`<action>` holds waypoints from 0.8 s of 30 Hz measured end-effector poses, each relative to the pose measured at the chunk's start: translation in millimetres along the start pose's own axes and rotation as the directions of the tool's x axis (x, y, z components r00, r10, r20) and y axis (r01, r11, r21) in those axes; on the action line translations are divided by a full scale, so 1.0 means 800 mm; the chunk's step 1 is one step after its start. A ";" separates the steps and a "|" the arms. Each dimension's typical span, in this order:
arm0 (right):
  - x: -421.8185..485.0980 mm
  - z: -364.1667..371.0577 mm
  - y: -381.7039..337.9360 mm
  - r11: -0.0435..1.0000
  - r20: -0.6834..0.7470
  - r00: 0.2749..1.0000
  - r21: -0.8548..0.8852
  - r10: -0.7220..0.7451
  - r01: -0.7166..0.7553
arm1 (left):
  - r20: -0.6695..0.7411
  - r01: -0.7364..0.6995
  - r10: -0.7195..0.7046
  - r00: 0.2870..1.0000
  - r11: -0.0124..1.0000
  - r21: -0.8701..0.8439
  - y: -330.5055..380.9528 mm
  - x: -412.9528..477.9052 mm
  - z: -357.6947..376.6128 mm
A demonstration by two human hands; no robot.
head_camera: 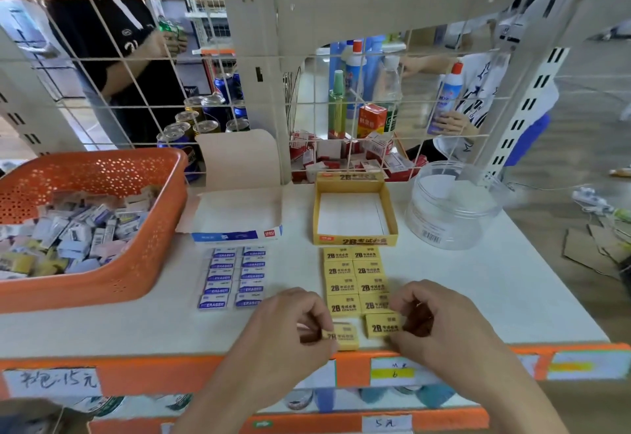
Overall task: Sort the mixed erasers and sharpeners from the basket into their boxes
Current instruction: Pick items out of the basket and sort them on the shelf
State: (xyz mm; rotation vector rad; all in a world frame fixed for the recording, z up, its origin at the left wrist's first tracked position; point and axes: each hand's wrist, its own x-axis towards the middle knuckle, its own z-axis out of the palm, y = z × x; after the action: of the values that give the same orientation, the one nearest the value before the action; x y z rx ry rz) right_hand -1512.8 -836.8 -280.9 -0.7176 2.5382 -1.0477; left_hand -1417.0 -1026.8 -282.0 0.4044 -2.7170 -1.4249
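Left hand (293,324) pinched on a blocky yellow eraser (344,337), right hand (440,321) likewise on its twin eraser (380,326) (printed sleeves).

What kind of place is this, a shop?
Probably a small shop: handwritten price labels on the shelf edge, drink cans behind the wire grid, and rows of packaged yellow erasers.

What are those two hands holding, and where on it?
The left hand pinches the nearer yellow eraser by its left end; the right hand pinches the neighbouring yellow eraser by its right end.
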 end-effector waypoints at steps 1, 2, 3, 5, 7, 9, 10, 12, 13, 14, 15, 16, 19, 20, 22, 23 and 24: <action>0.000 0.000 0.000 1.000 0.000 1.000 0.001 -0.002 0.002 | -0.012 0.007 -0.007 1.000 1.000 0.017 0.000 0.000 0.000; 0.001 0.000 -0.001 1.000 0.000 1.000 0.003 -0.003 0.003 | -0.027 0.014 -0.013 1.000 0.999 0.033 0.000 0.001 0.001; 0.002 0.000 -0.001 1.000 0.001 1.000 0.004 -0.003 0.003 | -0.040 0.021 -0.019 0.999 0.999 0.045 0.000 0.002 0.002; 0.003 0.001 -0.001 1.000 0.002 1.000 0.004 -0.001 0.001 | -0.054 0.033 -0.030 0.998 0.998 0.058 0.001 0.004 0.004; 0.003 0.000 0.000 1.000 0.002 1.000 0.008 -0.001 0.001 | -0.055 0.037 -0.034 0.998 0.997 0.066 0.003 0.006 0.007; 0.003 0.000 0.000 1.000 -0.001 1.000 0.009 -0.004 0.004 | -0.058 0.033 -0.029 0.998 0.998 0.060 0.005 0.007 0.010; 0.002 0.000 0.000 1.000 -0.002 1.000 0.013 -0.003 0.003 | -0.064 0.032 -0.028 0.998 0.998 0.057 0.006 0.008 0.012; 0.002 -0.001 0.000 1.000 -0.003 1.000 0.020 -0.001 0.001 | -0.077 0.031 -0.027 0.997 0.998 0.050 0.007 0.008 0.014; 0.001 -0.001 0.000 1.000 -0.005 1.000 0.020 -0.003 0.003 | -0.081 0.030 -0.026 0.996 0.998 0.046 0.007 0.008 0.015; 0.001 -0.001 0.000 1.000 -0.007 1.000 0.019 -0.006 0.006 | -0.083 0.028 -0.024 0.996 0.999 0.045 0.008 0.009 0.016; 0.001 -0.001 0.000 1.000 -0.008 1.000 0.016 -0.009 0.009 | -0.085 0.025 -0.021 0.996 0.999 0.046 0.007 0.009 0.016; 0.001 -0.001 0.000 1.000 -0.007 1.000 0.013 -0.011 0.011 | -0.087 0.023 -0.019 0.996 0.999 0.048 0.007 0.009 0.017; 0.001 0.000 -0.001 1.000 -0.004 1.000 0.007 -0.016 0.016 | -0.099 0.016 -0.010 0.995 0.998 0.053 0.005 0.010 0.018; 0.001 0.000 -0.001 1.000 -0.005 1.000 0.006 -0.017 0.017 | -0.102 0.012 -0.006 0.995 0.998 0.057 0.004 0.010 0.018; 0.001 0.001 -0.002 1.000 -0.010 1.000 0.008 -0.014 0.014 | -0.100 0.001 0.005 0.995 0.998 0.062 0.002 0.010 0.018; 0.001 0.001 -0.001 1.000 -0.014 1.000 0.010 -0.011 0.011 | -0.095 -0.003 0.009 0.995 0.998 0.062 0.001 0.011 0.018; 0.001 0.001 -0.002 1.000 -0.016 1.000 0.010 -0.008 0.008 | -0.091 -0.004 0.010 0.996 0.998 0.061 0.000 0.010 0.019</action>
State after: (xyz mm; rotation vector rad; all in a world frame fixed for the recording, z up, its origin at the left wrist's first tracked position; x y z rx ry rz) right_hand -1512.7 -838.3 -280.6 -0.7200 2.5436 -1.0714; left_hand -1427.5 -1016.9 -291.1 0.4509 -2.6908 -1.2917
